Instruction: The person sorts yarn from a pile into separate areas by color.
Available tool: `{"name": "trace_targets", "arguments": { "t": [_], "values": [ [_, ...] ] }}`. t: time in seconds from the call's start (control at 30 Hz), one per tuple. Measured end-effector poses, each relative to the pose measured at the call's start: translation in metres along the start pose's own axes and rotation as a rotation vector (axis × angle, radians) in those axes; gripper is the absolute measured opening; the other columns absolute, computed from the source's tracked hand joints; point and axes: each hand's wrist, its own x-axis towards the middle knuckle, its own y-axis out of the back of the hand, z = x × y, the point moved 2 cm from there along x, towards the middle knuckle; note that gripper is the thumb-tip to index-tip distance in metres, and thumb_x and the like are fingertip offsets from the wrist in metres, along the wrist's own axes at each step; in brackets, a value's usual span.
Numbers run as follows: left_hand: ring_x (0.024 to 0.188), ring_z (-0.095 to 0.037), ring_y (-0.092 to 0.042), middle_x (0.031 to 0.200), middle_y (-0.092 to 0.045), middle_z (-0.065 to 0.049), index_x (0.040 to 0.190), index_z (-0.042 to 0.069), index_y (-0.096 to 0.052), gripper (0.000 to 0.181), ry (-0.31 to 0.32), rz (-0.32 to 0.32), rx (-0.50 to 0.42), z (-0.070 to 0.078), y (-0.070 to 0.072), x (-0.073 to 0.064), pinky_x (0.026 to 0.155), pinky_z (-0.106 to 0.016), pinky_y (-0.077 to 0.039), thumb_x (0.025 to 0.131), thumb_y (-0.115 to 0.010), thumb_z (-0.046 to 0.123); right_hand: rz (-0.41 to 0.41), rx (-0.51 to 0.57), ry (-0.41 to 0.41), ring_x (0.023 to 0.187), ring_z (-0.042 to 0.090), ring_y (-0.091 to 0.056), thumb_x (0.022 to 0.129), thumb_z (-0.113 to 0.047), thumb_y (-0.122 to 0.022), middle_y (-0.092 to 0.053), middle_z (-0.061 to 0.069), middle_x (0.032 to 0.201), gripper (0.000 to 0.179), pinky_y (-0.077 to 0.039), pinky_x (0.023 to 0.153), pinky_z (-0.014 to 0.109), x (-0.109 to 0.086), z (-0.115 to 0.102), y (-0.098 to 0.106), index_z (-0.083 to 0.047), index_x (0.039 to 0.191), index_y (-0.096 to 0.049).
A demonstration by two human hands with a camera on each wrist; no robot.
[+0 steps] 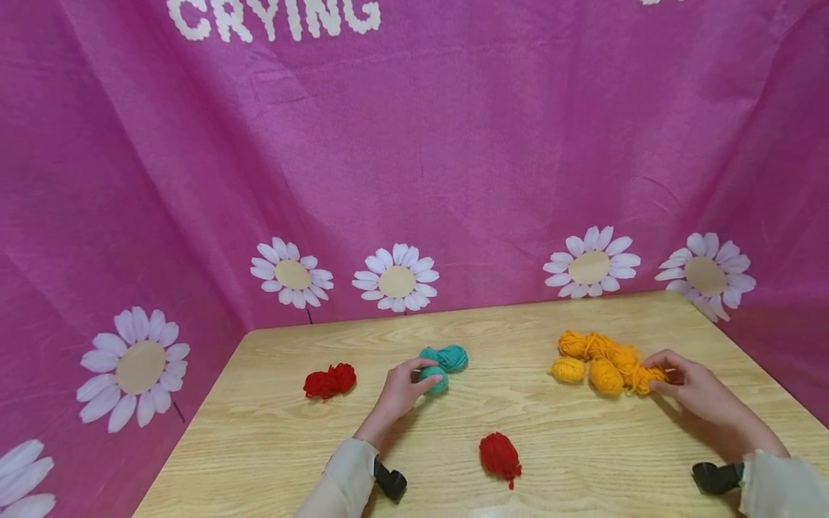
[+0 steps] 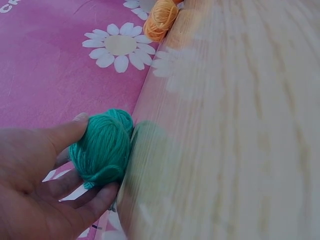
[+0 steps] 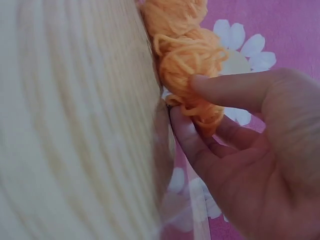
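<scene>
Thumb and fingers of my left hand (image 1: 403, 392) grip a green yarn ball (image 1: 435, 381), which touches the tabletop. Just behind it lies more green yarn (image 1: 453, 357). In the left wrist view, the thumb is on one side of the green yarn ball (image 2: 104, 150) and fingers curl under the other. At the right, my right hand (image 1: 699, 388) pinches a loose-stranded orange yarn ball (image 1: 642, 379) at the end of a cluster of orange yarn balls (image 1: 605, 376). Up close, the thumb presses that orange yarn ball (image 3: 185, 65) from one side, with fingertips at its lower edge.
Red yarn (image 1: 330, 381) lies left of the green yarn. Another red yarn ball (image 1: 500, 455) sits nearer the front, between the forearms. The wooden table (image 1: 272, 446) meets a pink curtain with daisies (image 1: 479, 158) at its back and sides.
</scene>
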Motion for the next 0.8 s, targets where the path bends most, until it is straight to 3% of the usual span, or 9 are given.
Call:
{"name": "trace_targets", "arguments": {
  "t": [0.23, 0.7, 0.8],
  "values": [
    [0.107, -0.029, -0.064, 0.126, -0.065, -0.015, 0.121, 0.008, -0.067, 0.033, -0.003, 0.000, 0.013, 0.0018, 0.0002, -0.0006, 0.093, -0.044, -0.054, 0.093, -0.067, 0.026, -0.037, -0.088, -0.048, 0.081, -0.012, -0.047, 0.089, -0.006, -0.069, -0.061, -0.009, 0.099, 0.020, -0.045, 0.069, 0.014, 0.0015, -0.0017, 0.0010, -0.006, 0.107, -0.060],
    [0.105, -0.026, -0.064, 0.123, -0.065, -0.015, 0.120, 0.007, -0.068, 0.035, -0.017, 0.014, 0.049, 0.0047, 0.0004, -0.0016, 0.090, -0.042, -0.055, 0.092, -0.068, 0.028, -0.076, -0.068, -0.100, 0.086, -0.015, -0.046, 0.090, -0.011, -0.068, -0.061, 0.008, 0.111, 0.023, -0.047, 0.072, 0.013, 0.0021, -0.0025, -0.0005, -0.004, 0.111, -0.060],
    [0.107, -0.028, -0.064, 0.124, -0.065, -0.016, 0.120, 0.007, -0.068, 0.035, -0.029, 0.021, 0.062, 0.0056, -0.0001, -0.0026, 0.089, -0.041, -0.055, 0.092, -0.069, 0.027, -0.067, -0.073, -0.087, 0.086, -0.015, -0.046, 0.090, -0.010, -0.069, -0.062, 0.006, 0.108, 0.023, -0.047, 0.072, 0.014, 0.0018, -0.0029, -0.0008, -0.004, 0.110, -0.060]
  ]
}}
